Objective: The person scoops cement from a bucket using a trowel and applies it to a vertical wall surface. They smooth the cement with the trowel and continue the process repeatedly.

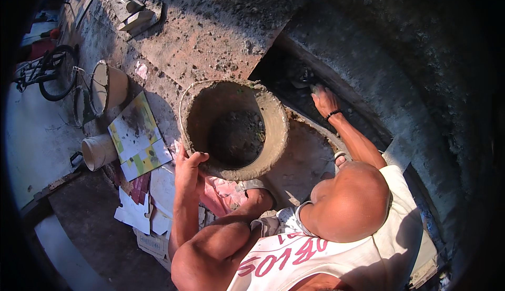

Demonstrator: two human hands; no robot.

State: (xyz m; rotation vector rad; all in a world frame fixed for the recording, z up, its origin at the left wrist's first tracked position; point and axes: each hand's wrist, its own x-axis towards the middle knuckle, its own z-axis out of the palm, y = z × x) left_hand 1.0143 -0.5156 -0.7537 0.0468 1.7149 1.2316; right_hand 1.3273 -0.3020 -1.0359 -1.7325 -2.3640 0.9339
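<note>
A mortar-crusted bucket [281,122] tilts toward me between my hands, its thin wire handle lying along the left rim. Inside, dark wet-looking material with small stones covers the bottom. My left hand [190,167] grips the bucket's lower left edge, thumb on the outside near the rim. To the right, my right hand [325,102], with a dark beaded bracelet at the wrist, reaches down into a shadowed gap [286,62] beside a long ledge. Its fingers are bent around something pale, and a dull metal-looking piece [302,80] lies just beyond; shadow hides its kind.
A grey, mortar-smeared float-like tool [138,16] rests on the gritty slab [200,33] at the far left. Left of me stand a larger bucket [117,86], a small pail [100,152], a patterned board [139,136] and torn cardboard [134,212]. A bicycle [58,72] is beyond.
</note>
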